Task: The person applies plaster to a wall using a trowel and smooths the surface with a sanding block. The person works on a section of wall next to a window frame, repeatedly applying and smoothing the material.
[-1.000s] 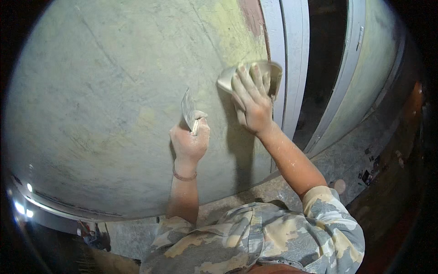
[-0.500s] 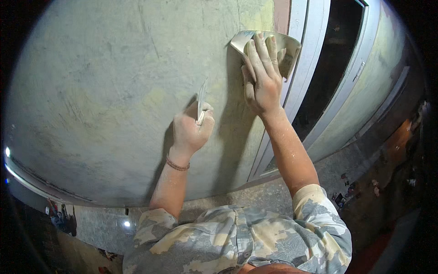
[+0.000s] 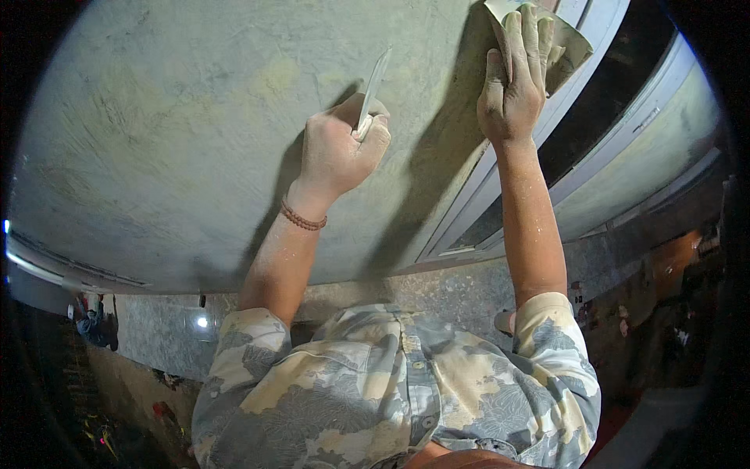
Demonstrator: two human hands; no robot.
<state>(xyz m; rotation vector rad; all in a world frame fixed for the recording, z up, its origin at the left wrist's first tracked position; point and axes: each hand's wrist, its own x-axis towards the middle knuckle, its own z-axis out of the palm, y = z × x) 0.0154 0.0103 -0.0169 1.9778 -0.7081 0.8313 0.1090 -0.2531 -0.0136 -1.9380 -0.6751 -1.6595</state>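
Note:
My left hand (image 3: pixel 344 147) is closed round a narrow putty knife (image 3: pixel 375 82), its blade pointing up in front of the plastered wall (image 3: pixel 187 133). Higher up at the right, my right hand (image 3: pixel 512 98) grips a wide, pale, slightly curved spreader (image 3: pixel 570 59), fingers together and stretched along its back, pressing it against the wall near the pale frame (image 3: pixel 457 223) of a dark opening. Both hands and forearms are dusted with white, and shadows of the arms fall on the wall.
A mottled grey floor (image 3: pixel 156 320) runs along the wall's foot. A person in blue (image 3: pixel 92 324) is far off at the lower left. Small scattered objects (image 3: pixel 625 324) lie in the dim area at the right, and more wall continues beyond the opening.
Both hands have moved upward, the right one also further right along the frame with the spreader. The left still holds the knife. The view has shifted, showing more of my shirt.

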